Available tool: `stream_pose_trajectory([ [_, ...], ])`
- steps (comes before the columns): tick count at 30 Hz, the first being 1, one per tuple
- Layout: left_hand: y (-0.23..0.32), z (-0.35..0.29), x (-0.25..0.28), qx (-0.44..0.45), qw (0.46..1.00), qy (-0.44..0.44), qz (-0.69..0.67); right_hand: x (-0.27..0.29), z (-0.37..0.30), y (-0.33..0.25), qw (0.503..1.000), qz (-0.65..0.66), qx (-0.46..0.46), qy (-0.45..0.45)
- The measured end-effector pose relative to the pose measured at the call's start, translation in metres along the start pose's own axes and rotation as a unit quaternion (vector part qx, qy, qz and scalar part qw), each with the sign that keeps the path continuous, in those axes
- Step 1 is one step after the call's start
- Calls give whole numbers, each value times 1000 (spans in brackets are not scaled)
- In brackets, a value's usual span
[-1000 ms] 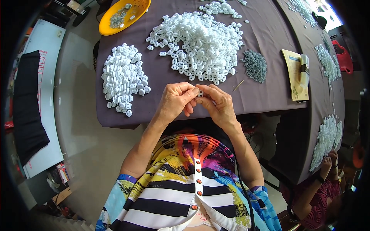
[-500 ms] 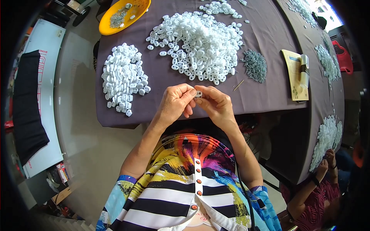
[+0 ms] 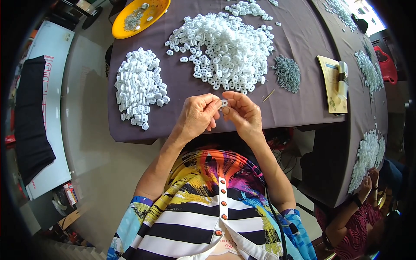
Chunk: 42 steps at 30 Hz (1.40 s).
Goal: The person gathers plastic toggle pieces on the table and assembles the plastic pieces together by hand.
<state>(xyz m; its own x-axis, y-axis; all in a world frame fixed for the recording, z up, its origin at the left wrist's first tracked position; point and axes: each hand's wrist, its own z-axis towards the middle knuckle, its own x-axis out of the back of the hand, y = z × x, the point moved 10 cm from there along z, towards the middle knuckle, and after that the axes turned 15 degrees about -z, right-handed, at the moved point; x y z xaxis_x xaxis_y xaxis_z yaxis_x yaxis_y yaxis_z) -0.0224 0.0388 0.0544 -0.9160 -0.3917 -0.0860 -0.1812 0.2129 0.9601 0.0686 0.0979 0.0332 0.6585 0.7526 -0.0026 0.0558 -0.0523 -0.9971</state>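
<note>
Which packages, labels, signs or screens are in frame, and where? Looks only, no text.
Yellow printed card or flat packet: on the purple tablecloth, right of the grey pile of small metal parts; rectangular, small dark print, a whitish roll lying across it.
White board or panel: by the floor at far left; long, flat, faint red marks along one edge, black cloth draped on it.
No screens or signs visible.

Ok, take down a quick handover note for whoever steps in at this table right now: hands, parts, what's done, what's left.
Left hand and right hand: both pinch one small white plastic piece between them, above the table's near edge.
Parts: big loose pile of white pieces mid-table; smaller white pile to the left; grey heap of small metal parts to the right; a thin pin beside it; yellow bowl at the far left.
Done: probably the left pile.
Left: apparently the big pile.
</note>
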Motion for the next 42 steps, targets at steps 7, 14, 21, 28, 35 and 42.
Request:
stream_pose_trajectory([
  [7, -7, 5, 5, 31, 999, 4, -25, -7, -1, -5, 999, -26, 35, -12],
  [14, -9, 6, 5, 64, 997, -37, -29, -5, 0, -26, 976, -179, 123, -8],
  [21, -23, 3, 3, 77, 983, -19, -163, -3, -3, -41, 952, -247, 181, 22],
  [28, -21, -1, 4, 67, 984, 12, -163, -3, -5, -49, 940, -277, 195, 42],
  [35, -21, -2, 1, 56, 976, 19, -209, 0, -6, -54, 937, -267, 220, 55],
  [42, -24, -3, 1, 73, 975, 29, -207, 2, -5, -48, 942, -263, 203, 51],
])
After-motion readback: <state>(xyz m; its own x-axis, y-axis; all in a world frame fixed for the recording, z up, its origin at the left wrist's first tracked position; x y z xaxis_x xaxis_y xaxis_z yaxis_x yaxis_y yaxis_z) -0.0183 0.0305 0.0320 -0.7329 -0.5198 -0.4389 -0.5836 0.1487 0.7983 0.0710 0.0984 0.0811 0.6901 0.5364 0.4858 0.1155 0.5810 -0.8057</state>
